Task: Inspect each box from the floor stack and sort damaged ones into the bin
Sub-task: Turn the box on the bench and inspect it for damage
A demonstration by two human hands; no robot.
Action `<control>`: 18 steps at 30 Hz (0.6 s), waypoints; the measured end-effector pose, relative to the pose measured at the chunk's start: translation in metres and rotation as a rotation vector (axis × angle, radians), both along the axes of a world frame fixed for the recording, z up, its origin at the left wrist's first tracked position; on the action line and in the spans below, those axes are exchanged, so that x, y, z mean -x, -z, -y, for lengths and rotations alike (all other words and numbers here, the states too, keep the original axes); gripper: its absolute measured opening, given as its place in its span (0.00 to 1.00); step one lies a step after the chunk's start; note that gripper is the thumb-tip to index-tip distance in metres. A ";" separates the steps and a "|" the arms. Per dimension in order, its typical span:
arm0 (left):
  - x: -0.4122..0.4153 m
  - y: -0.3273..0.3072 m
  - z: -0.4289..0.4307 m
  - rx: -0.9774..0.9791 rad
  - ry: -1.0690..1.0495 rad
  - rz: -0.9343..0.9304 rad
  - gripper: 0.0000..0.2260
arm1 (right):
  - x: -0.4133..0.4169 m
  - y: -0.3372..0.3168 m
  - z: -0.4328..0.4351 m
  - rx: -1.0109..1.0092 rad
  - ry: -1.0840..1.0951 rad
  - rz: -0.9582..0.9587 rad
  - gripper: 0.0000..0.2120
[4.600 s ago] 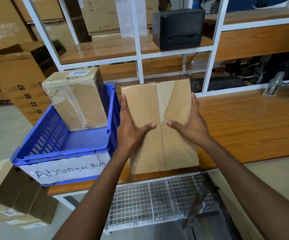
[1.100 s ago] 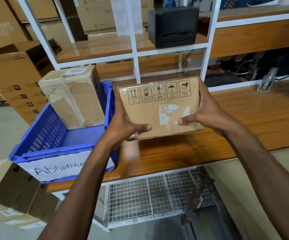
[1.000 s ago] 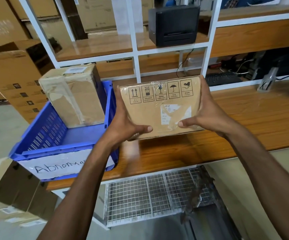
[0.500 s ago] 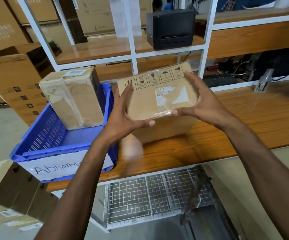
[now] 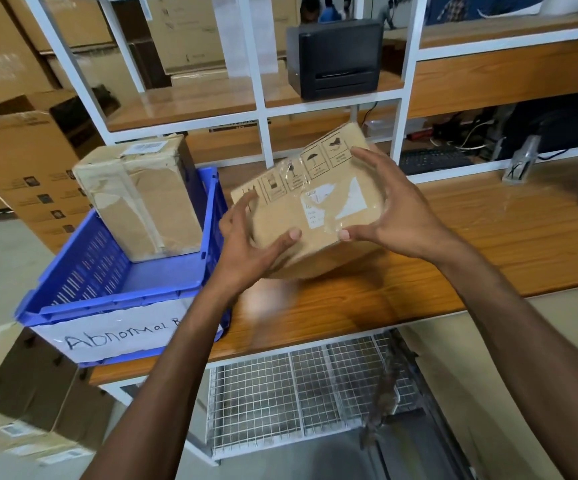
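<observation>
Your left hand (image 5: 250,252) and right hand (image 5: 396,211) together grip the flat brown cardboard box (image 5: 315,216), one hand on each side. The left thumb lies across the near face and the fingers curl at the left edge. The right thumb presses the near edge and the fingers wrap over the far right corner.

The box is held clear above the wooden table (image 5: 505,244), tilted with its right end higher, just right of the blue plastic crate bin (image 5: 107,301). Its upper face carries printed handling symbols, a torn white label and glossy clear tape.

The bin stands on the left end of the table. Its handwritten white paper sign (image 5: 117,336) reads "Abnormal", the rest hidden by your left forearm. A tall taped cardboard box (image 5: 142,199) stands upright in the far part of the bin.

A black printer (image 5: 336,57) sits on the far shelf.
</observation>
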State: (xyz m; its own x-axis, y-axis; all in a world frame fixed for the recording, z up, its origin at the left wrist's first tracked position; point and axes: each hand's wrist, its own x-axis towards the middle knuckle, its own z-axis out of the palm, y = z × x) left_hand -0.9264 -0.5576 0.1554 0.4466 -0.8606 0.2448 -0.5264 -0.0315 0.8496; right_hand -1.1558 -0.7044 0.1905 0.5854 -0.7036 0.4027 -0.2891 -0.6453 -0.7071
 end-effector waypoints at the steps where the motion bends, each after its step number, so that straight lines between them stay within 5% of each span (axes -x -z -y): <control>1: 0.000 0.004 0.000 0.006 -0.031 -0.040 0.49 | 0.001 -0.002 -0.002 0.020 -0.012 -0.041 0.59; 4: 0.007 0.011 0.000 -0.055 -0.095 -0.128 0.54 | 0.002 -0.003 -0.005 0.102 -0.074 -0.141 0.61; 9: 0.012 0.028 0.000 -0.222 -0.001 -0.204 0.44 | 0.002 0.004 -0.001 0.228 -0.081 -0.289 0.62; 18: 0.032 0.040 -0.004 -0.385 0.170 -0.349 0.18 | -0.021 0.057 -0.015 0.292 -0.140 -0.383 0.38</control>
